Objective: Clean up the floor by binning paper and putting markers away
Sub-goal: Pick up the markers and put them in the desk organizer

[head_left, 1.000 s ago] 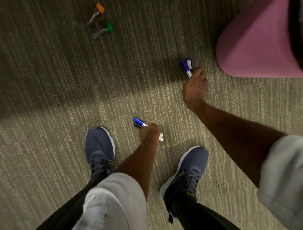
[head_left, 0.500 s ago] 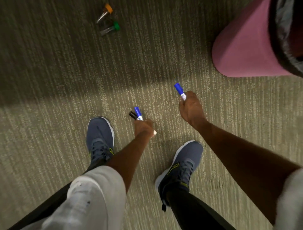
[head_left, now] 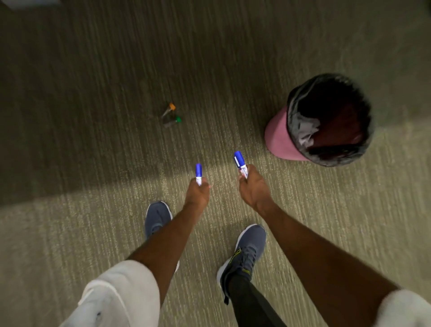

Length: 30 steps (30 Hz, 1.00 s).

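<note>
My left hand [head_left: 197, 193] grips a blue-capped marker [head_left: 198, 173] that points forward; whether a second marker lies under it I cannot tell. My right hand [head_left: 252, 188] grips another blue-capped marker [head_left: 240, 163], cap up and tilted left. Both hands hang over the carpet in front of my feet. Two more markers lie on the carpet ahead: one with an orange cap [head_left: 169, 109] and one with a green cap [head_left: 173, 121]. A pink bin [head_left: 277, 137] with a black liner stands to the right of my right hand.
My two blue-grey shoes [head_left: 156, 219] [head_left: 245, 252] stand on the ribbed beige carpet. A shadow covers the far half of the floor. A pale object edge shows at the top left corner [head_left: 28, 2].
I have straightened up: both hands rose from the carpet with their markers and came closer together. The view pulled back, so the whole bin and the two lying markers moved toward the centre.
</note>
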Motion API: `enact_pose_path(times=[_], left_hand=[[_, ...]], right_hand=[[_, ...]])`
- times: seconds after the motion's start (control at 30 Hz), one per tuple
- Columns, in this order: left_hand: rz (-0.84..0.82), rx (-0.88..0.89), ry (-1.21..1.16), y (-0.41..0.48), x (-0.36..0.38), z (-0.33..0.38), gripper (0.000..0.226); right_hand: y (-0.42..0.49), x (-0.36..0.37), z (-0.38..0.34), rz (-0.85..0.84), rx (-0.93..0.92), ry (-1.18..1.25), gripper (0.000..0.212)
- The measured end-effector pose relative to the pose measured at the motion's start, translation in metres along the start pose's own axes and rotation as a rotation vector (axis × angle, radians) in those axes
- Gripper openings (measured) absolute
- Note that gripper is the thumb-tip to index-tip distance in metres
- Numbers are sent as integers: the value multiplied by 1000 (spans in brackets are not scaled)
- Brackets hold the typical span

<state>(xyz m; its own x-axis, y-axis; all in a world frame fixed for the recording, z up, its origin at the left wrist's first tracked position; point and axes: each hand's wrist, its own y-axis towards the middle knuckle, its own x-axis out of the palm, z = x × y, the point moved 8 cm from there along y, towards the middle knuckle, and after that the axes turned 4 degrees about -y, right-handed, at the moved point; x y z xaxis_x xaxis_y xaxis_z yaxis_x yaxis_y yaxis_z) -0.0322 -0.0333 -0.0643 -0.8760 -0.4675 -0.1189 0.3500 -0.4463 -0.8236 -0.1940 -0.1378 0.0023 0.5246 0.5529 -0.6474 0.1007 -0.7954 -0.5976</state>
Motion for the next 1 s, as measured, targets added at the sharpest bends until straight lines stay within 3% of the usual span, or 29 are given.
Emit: enact_pose_path(times=[0.23,0.43,0.63,0.8,0.9,1.0], left_hand=[[-113,163,-115,-79,16,119,15],[-149,217,-210,-132,-3,205,27],[-112,163,-308,-174,-37,273,16],[-153,326,-304,-222,-62,339,7],[-127,411,-347,-250,-83,376,22],[-110,462,-388,-269,-103,413,31]], right_hand=[[-26,-72,-73,73,32,94,27],[-60,-117,-139,103,16,221,16],[-90,-154,-212,82,18,303,13],[-119,-185,-284,63,-43,353,16],[-137,-199,-330,47,-83,383,7],[-153,-205,-380,5,-126,436,13]])
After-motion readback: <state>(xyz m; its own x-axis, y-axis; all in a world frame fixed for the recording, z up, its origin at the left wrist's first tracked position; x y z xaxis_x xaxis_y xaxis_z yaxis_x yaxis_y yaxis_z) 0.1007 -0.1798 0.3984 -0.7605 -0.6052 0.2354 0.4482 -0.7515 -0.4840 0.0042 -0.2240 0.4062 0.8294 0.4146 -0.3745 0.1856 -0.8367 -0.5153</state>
